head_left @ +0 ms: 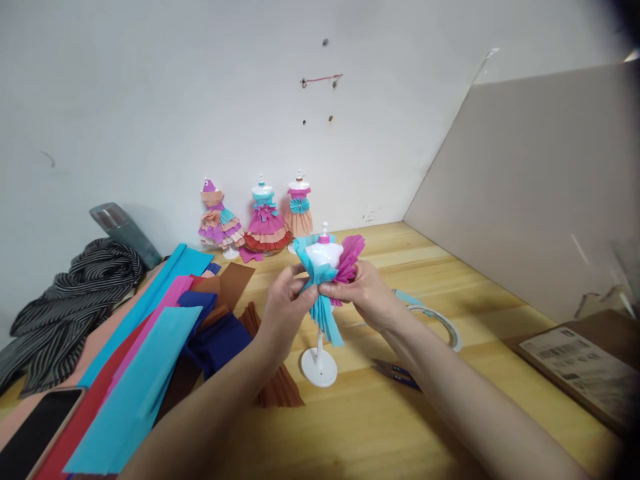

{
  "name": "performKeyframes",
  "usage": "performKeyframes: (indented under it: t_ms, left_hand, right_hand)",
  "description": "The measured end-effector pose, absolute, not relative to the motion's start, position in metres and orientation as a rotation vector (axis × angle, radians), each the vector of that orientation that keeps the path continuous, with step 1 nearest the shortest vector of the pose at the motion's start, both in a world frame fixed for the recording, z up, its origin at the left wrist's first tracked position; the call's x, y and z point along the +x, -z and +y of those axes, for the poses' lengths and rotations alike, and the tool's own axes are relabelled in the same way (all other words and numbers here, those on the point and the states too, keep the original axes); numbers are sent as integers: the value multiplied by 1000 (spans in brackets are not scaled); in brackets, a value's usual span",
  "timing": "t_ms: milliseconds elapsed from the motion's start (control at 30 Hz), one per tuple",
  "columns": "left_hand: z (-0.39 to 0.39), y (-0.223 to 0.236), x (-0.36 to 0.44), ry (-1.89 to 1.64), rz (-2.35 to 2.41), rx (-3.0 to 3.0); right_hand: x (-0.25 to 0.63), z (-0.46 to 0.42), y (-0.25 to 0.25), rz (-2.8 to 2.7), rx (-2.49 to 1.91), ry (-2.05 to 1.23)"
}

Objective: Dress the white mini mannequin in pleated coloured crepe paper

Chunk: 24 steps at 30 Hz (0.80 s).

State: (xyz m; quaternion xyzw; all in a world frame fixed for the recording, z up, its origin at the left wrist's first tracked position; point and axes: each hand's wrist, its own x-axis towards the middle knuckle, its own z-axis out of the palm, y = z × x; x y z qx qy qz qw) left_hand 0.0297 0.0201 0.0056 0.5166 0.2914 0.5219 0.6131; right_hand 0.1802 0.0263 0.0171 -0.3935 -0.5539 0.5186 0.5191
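A small white mannequin (pixel 324 254) stands upright on a round white base (pixel 319 367), with a pink band at its neck. Pleated blue crepe paper (pixel 326 319) wraps its front and fans out below the waist. Magenta crepe paper (pixel 351 257) flares at its right side. At the waist, my left hand (pixel 290 300) pinches the blue paper from the left, thumb in front. My right hand (pixel 363 293) grips from the right, thumb pressed on the gathered paper and the magenta piece against its fingers. The fingers behind the mannequin are partly hidden.
Three dressed mannequins (pixel 267 223) stand by the wall. Crepe paper sheets (pixel 145 387), a phone (pixel 43 433), striped cloth (pixel 75 307) and a bottle (pixel 125 233) lie left. Thread snips (pixel 397 375), a tape roll (pixel 453 333) and a labelled cardboard box (pixel 575 367) are right.
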Motion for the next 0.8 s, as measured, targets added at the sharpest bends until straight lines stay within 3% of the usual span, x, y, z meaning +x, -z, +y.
performKeyframes:
  t_ms: [800]
  left_hand:
    - [1, -13, 38, -1301, 785, 982]
  right_hand:
    - [186, 25, -1, -1410, -1044, -1110]
